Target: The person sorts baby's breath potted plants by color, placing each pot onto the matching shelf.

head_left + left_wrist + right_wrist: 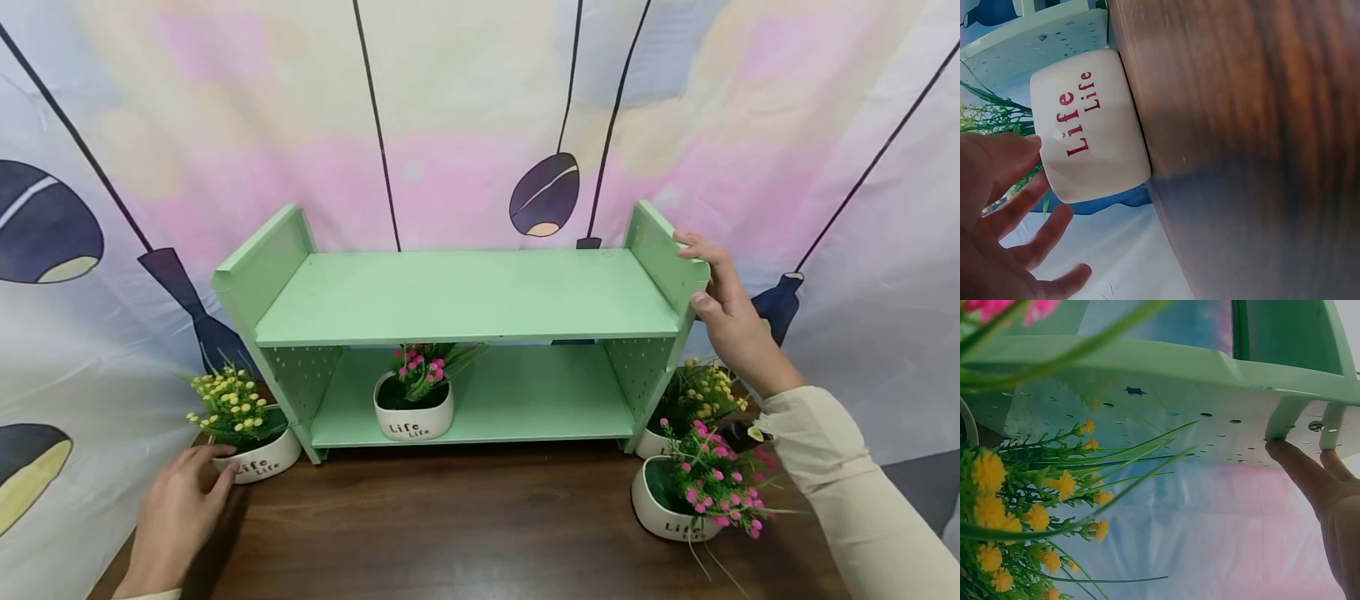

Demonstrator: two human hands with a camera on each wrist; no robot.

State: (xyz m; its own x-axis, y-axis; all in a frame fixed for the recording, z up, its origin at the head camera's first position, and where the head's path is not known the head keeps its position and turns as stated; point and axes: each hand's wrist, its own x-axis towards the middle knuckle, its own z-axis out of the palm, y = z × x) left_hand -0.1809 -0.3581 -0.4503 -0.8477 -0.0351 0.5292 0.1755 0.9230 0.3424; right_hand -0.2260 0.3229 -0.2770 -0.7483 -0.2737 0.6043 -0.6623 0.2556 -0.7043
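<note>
A light green two-tier shelf stands on the table. At its left is a white "Life" pot with yellow flowers. My left hand is at that pot's left corner; in the left wrist view its fingers are spread, with the thumb at the rim. Whether the fingertips press the pot, I cannot tell. My right hand rests on the shelf's right side panel, its fingers reaching the outer face. On the lower tier sits a white pot with pink flowers.
Right of the shelf, a white pot with pink flowers stands before another pot with yellow flowers, partly hidden. The brown wooden table extends in front. Behind hangs a patterned cloth.
</note>
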